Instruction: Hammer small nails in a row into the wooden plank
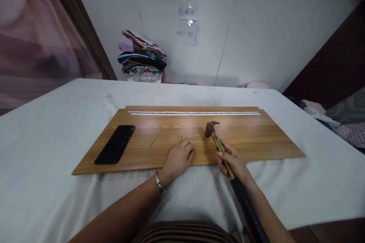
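Observation:
My right hand is closed around the yellow-green shaft of a claw hammer, above its dark grip. The rusty head hangs over the wooden board, by the right end of a short row of small nails. Those nails stand in the board, several of them in a line. Just in front of the row, my left hand rests on the board with its fingers curled in. Whatever it may hold is hidden under the fingers. A few loose nails lie to its left.
A black phone lies on the board's left side. Two white measuring strips run along the back. Under the board spreads a white cloth. Folded clothes are stacked against the wall, where paper notes hang.

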### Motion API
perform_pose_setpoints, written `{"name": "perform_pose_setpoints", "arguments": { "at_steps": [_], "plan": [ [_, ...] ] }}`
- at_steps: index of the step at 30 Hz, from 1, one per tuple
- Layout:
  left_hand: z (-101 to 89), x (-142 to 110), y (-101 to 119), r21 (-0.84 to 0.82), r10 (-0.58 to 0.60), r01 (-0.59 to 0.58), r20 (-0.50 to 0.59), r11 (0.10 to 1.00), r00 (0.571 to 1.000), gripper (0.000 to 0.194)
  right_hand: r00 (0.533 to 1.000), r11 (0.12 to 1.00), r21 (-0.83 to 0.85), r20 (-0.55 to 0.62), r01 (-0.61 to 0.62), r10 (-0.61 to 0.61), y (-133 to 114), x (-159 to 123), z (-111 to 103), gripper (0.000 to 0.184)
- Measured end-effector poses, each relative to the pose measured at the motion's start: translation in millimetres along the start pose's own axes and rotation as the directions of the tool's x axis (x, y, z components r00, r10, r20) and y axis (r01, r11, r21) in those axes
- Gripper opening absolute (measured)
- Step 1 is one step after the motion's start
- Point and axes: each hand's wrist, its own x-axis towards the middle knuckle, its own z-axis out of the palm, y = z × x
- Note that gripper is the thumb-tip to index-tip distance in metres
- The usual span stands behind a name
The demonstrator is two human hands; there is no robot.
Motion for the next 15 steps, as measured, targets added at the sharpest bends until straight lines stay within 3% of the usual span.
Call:
{"name": "perform_pose_setpoints", "arguments": {
  "at_steps": [15],
  "plan": [
    [1.8, -1.8, -1.4, -0.006, 0.011, -0.011, -0.012, 1.0, 1.0, 0.014, 1.0, 1.0, 0.005, 0.016, 0.025, -0.025, 1.3, -1.6, -1.3, 0.078]
  ]
}}
